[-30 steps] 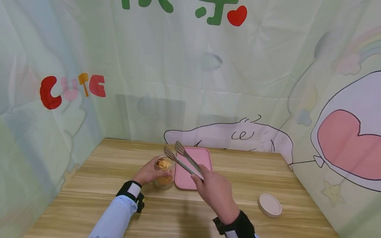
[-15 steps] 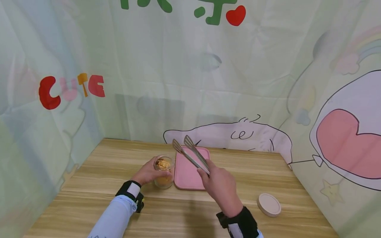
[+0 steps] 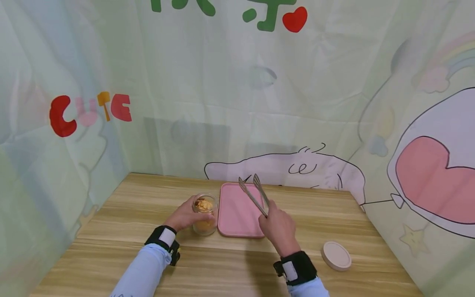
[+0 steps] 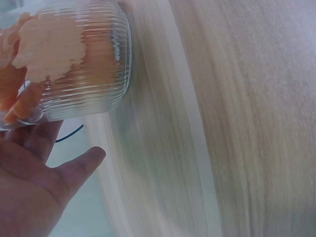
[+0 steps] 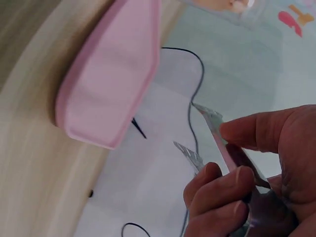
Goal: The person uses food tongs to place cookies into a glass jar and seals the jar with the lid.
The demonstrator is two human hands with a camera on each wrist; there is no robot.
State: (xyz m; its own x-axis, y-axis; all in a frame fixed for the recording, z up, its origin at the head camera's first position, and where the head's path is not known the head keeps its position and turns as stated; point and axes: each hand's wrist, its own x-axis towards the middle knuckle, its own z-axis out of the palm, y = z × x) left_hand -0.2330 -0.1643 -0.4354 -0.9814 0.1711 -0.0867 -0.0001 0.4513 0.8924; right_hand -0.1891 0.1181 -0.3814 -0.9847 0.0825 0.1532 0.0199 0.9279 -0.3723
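Note:
My left hand (image 3: 184,215) grips a clear glass jar (image 3: 205,227) that stands on the table to the left of the pink tray. Orange-brown pieces of food (image 4: 54,49) fill much of the jar, which has no lid on it. My right hand (image 3: 279,227) holds metal tongs (image 3: 256,201) over the right side of the pink tray (image 3: 233,212). The two tips of the tongs stand apart with nothing between them. In the right wrist view the thumb and fingers wrap the tongs (image 5: 222,148) from both sides.
A round pale lid (image 3: 336,255) lies on the wooden table (image 3: 178,280) at the right. Behind the table hangs a printed curtain (image 3: 185,82), close to the tray's far edge.
My right hand has moved right with the tongs, from near the jar to above the tray's right side. My left hand and the jar have stayed in place.

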